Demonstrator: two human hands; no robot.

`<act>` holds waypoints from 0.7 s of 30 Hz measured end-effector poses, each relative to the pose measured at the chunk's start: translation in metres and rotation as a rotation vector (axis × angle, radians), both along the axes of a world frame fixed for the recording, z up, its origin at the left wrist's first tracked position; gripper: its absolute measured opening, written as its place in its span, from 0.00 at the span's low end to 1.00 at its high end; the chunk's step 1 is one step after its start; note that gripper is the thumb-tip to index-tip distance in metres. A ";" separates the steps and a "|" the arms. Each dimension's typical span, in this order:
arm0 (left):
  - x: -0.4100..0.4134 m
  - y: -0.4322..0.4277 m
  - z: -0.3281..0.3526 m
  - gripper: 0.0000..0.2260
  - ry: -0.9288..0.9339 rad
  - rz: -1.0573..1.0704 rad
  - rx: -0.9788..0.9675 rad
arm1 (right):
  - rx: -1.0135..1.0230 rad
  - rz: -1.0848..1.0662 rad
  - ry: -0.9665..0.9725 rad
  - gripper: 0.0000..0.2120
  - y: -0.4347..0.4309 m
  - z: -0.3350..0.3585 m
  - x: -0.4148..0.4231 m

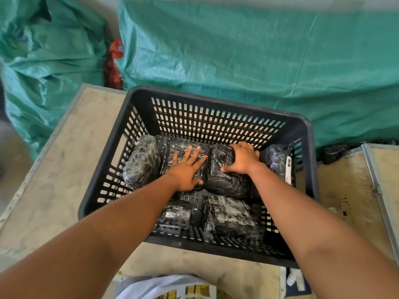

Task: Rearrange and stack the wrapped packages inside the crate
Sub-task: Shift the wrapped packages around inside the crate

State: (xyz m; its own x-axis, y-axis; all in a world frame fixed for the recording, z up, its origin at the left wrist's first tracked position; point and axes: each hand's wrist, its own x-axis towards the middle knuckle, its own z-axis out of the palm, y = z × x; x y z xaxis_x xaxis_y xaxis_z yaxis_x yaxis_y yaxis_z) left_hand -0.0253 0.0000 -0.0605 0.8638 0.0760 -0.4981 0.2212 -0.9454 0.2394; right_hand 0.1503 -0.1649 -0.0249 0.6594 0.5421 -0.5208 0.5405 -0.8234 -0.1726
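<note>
head view | looks forward-down | close above crate (306, 134) | single view

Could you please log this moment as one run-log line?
left hand: flat on middle package | right hand: gripping neighbouring package | crate: packages along far wall, two nearer

Green woven sacks (237, 50) behind a worn tabletop (64, 147) — perhaps red cloth (113, 63) between.

Packages (226, 175) in crate (200, 93) on table (64, 169)
</note>
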 end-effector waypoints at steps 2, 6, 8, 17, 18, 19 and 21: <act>0.000 0.001 0.000 0.41 -0.005 -0.003 -0.004 | 0.004 -0.022 0.006 0.52 0.002 0.001 0.003; -0.002 0.002 -0.002 0.41 -0.014 0.006 -0.017 | 0.073 -0.080 0.080 0.49 0.004 0.003 0.003; -0.001 0.003 -0.003 0.42 -0.038 0.024 -0.082 | 0.085 -0.076 0.099 0.51 0.007 0.009 0.005; 0.013 0.028 0.021 0.26 -0.136 0.338 -0.544 | 0.245 0.133 0.104 0.34 -0.012 0.064 -0.017; 0.015 0.027 0.029 0.25 -0.126 0.363 -0.595 | 0.296 0.139 0.095 0.33 -0.018 0.069 -0.020; 0.018 0.027 0.038 0.25 -0.116 0.387 -0.656 | 0.372 0.127 0.106 0.30 -0.024 0.074 -0.022; 0.023 0.023 0.057 0.23 -0.085 0.440 -0.810 | 0.579 0.058 0.175 0.25 -0.038 0.086 -0.027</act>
